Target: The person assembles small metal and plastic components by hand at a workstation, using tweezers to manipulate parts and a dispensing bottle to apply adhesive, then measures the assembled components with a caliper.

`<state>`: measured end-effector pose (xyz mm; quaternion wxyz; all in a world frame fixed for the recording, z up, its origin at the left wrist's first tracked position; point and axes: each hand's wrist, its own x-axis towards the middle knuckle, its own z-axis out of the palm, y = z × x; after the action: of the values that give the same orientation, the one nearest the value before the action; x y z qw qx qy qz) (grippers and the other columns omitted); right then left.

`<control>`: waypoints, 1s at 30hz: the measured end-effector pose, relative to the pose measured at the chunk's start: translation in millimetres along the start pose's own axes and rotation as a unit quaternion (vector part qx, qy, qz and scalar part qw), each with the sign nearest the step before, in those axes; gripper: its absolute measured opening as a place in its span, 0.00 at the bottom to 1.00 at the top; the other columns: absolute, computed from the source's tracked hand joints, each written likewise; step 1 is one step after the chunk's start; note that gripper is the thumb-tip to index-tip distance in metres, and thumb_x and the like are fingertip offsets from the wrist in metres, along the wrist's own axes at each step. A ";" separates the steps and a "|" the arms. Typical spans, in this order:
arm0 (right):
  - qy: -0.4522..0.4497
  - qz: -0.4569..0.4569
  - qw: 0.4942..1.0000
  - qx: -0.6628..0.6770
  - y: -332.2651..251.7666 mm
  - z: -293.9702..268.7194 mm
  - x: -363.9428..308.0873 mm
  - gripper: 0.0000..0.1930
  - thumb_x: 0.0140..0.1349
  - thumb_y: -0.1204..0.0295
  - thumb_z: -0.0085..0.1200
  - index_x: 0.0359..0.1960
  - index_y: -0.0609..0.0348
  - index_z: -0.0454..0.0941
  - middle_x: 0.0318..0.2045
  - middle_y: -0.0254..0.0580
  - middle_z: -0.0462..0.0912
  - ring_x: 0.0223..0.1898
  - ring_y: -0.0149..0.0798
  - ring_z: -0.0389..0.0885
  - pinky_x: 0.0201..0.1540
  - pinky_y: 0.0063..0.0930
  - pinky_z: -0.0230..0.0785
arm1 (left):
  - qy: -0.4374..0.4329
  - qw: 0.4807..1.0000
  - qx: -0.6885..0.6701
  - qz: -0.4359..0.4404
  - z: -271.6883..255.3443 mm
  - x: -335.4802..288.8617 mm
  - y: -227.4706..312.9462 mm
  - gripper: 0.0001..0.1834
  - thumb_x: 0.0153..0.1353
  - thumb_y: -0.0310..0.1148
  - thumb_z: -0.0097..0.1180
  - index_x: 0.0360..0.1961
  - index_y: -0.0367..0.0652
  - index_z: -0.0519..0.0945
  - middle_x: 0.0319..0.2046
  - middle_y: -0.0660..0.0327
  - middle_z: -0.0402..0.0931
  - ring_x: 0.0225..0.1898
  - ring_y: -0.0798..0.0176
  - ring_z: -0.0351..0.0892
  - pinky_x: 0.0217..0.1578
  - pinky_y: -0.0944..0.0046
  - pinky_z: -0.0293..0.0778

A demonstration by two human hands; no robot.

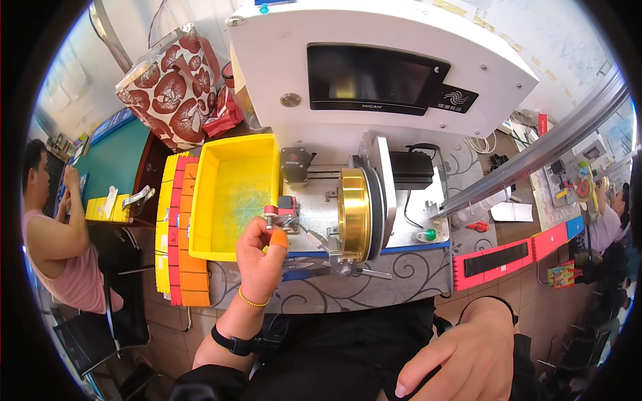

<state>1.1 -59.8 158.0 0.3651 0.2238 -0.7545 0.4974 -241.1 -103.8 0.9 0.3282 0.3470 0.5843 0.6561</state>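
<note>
My left hand (pixel 259 260) is raised at the front of the white machine, its fingers curled and closed. An orange finger cover (pixel 279 238) is on one digit. The fingertips meet a small red-and-metal fixture (pixel 284 212); whatever lies between them is too small to make out. Right of that hand stands a shiny gold ring (pixel 354 214) mounted upright on a black wheel (pixel 379 212). A thin metal arm (pixel 314 239) reaches from near the fixture toward the ring. Low on the right, my right hand (pixel 461 357) lies over my lap, fingers loosely stretched, holding nothing visible.
A yellow bin (pixel 234 194) sits left of the fixture, beside orange, red and yellow strips (pixel 177 230). The machine's white housing (pixel 401 20) carries a dark screen (pixel 371 77). A metal post (pixel 528 147) slants at right. Pink strips (pixel 491 262) edge the table. Other people sit on both sides.
</note>
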 end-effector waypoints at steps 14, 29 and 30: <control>0.546 0.267 0.669 -0.429 -0.3 -115.6 -166.3 0.09 0.62 0.64 0.53 0.40 0.53 0.78 0.34 0.35 0.75 0.33 0.32 0.68 0.37 0.26 0.61 | 0.019 1.000 0.006 -0.009 -2.5 -1.9 6.9 0.05 0.61 0.22 0.51 0.29 0.42 0.69 0.24 0.67 0.71 0.22 0.76 0.69 0.24 0.77 0.67; 0.482 0.406 0.533 -0.564 23.2 -157.5 -197.8 0.16 0.64 0.61 0.56 0.44 0.63 0.80 0.30 0.33 0.80 0.28 0.27 0.73 0.34 0.26 0.67 | -0.004 0.966 -0.145 -0.215 -12.0 -17.8 34.1 0.07 0.66 0.36 0.55 0.38 0.46 0.76 0.45 0.55 0.81 0.43 0.62 0.83 0.37 0.70 0.75; 0.534 0.334 0.565 -0.533 14.7 -160.7 -205.2 0.16 0.67 0.62 0.53 0.45 0.62 0.81 0.31 0.33 0.81 0.30 0.26 0.76 0.36 0.24 0.69 | -0.014 0.962 -0.163 -0.217 -11.9 -17.3 33.7 0.07 0.66 0.37 0.55 0.39 0.46 0.76 0.45 0.55 0.81 0.44 0.62 0.83 0.38 0.70 0.75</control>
<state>173.4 87.7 28.9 0.5621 -0.5859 -0.5712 0.1203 -242.6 -128.1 32.4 0.5229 0.1631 0.5262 0.6505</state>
